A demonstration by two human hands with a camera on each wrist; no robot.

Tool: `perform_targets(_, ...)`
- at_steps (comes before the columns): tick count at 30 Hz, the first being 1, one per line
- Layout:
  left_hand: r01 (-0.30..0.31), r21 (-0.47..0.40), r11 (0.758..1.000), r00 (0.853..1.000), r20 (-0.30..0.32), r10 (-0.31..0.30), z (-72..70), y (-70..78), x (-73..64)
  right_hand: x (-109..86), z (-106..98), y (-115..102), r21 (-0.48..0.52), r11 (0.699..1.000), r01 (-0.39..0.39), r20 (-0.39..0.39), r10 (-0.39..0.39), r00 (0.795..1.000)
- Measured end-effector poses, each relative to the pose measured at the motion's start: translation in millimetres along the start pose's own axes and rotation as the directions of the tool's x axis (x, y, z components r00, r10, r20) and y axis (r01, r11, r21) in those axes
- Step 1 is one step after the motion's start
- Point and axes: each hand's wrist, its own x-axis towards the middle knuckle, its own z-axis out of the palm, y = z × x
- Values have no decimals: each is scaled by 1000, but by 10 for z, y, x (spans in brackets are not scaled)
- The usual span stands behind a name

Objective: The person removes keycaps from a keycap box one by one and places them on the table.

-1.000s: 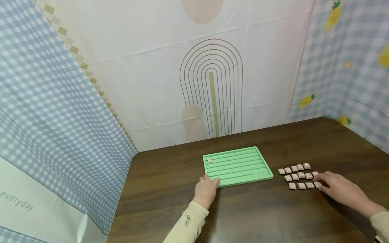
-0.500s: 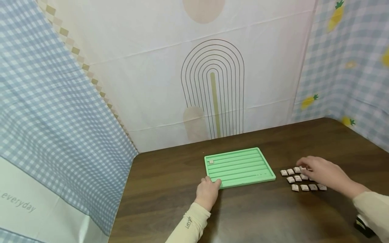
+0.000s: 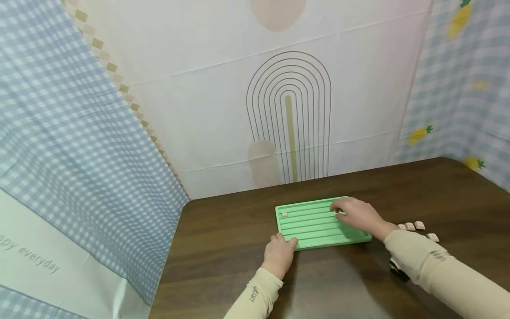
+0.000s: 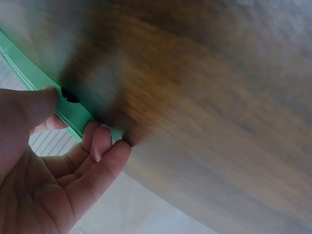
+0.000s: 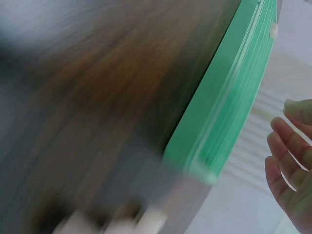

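Observation:
In the head view a pale green ridged tray (image 3: 318,235) lies on the dark table. One small cream keycap (image 3: 284,214) sits at its far left corner, in the top groove. My left hand (image 3: 279,255) grips the tray's near left corner; in the left wrist view the thumb lies along the green edge (image 4: 77,116). Over the tray's right part is my right hand (image 3: 356,215), its thumb and forefinger pinched round a small pale keycap, mostly hidden by the fingers. The right wrist view shows its other fingers (image 5: 287,146) loosely bent, above the tray's ridges.
Several loose keycaps (image 3: 410,226) lie on the table (image 3: 223,248) right of the tray, partly hidden behind the right sleeve (image 3: 422,261). A printed cloth (image 3: 211,124) hangs behind the table, with checked cloths at both sides.
My right hand has moved left from the loose keycaps to above the tray. The left hand keeps its hold on the tray corner. The head view has shifted slightly left.

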Motion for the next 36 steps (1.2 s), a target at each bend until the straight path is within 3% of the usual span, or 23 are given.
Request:
perform_targets(14, 9, 50, 999, 999, 39, -11, -20, 101, 24, 620, 488, -452, 117, 992, -38, 48, 33, 998)
perform_targets(22, 16, 73, 997, 998, 52, -19, -21, 124, 22, 767, 694, -625, 96, 995, -21, 54, 16, 998)
perform_targets(36, 43, 76, 996, 999, -12, -42, -29, 25, 14, 935, 869, -785, 22, 1000, -1, -29, 2, 1000)
